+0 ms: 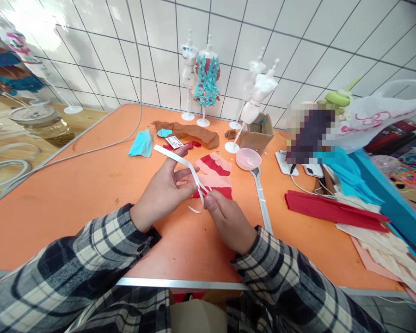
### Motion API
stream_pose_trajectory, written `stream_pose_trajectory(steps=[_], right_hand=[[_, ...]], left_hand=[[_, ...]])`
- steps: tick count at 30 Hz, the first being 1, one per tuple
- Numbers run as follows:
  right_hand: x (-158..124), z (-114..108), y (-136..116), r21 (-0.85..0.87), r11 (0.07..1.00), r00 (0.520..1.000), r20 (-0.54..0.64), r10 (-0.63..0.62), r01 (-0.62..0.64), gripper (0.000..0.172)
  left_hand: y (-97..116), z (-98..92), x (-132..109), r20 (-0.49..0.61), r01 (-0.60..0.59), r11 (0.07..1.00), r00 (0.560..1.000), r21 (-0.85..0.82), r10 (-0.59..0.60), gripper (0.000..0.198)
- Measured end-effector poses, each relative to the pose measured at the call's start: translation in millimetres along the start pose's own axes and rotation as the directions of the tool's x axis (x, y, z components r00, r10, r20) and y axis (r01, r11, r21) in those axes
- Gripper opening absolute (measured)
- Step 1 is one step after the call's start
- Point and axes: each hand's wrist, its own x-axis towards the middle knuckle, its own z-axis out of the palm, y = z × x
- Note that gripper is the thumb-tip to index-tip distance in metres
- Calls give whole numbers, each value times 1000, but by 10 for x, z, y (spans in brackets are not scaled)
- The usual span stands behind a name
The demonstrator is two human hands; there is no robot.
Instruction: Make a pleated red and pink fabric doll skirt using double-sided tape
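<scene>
Between my two hands runs a white strip (178, 158), probably adhesive tape; narrow split ends hang and curl near the fingertips. My left hand (161, 192) grips the strip between thumb and fingers, its wide end sticking out past the index finger. At the narrow ends, the thumb and fingers of my right hand (227, 221) are pinched together. Just behind the hands lie pink and red crepe paper pieces (213, 178) on the orange table (100, 185). A grey tool with a flat handle (261, 199) lies to the right of my right hand.
Small white mannequins (258, 95) stand along the tiled wall, one in turquoise bows (207, 83). A pink bowl (248, 159) sits by a cardboard box (258, 134). Brown paper (190, 133) and blue paper (141, 143) lie behind. Red folded paper (333, 210) is at right; a cable (137, 92) crosses left.
</scene>
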Motion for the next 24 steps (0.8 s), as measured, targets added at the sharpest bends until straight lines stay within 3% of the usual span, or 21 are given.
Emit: stream_pose_trajectory(steps=[7, 19, 24], right_hand=[[14, 42, 2, -46, 998, 999, -31, 38, -39, 32], [7, 16, 15, -125, 991, 997, -55, 46, -53, 32], [16, 25, 22, -134, 990, 997, -56, 47, -54, 34]], left_hand=[[-24, 18, -27, 34, 0, 998, 999, -63, 3, 102], [-10, 62, -36, -19, -6, 999, 1000, 38, 6, 104], [-34, 59, -46, 13, -17, 1000, 1000, -14, 17, 103]])
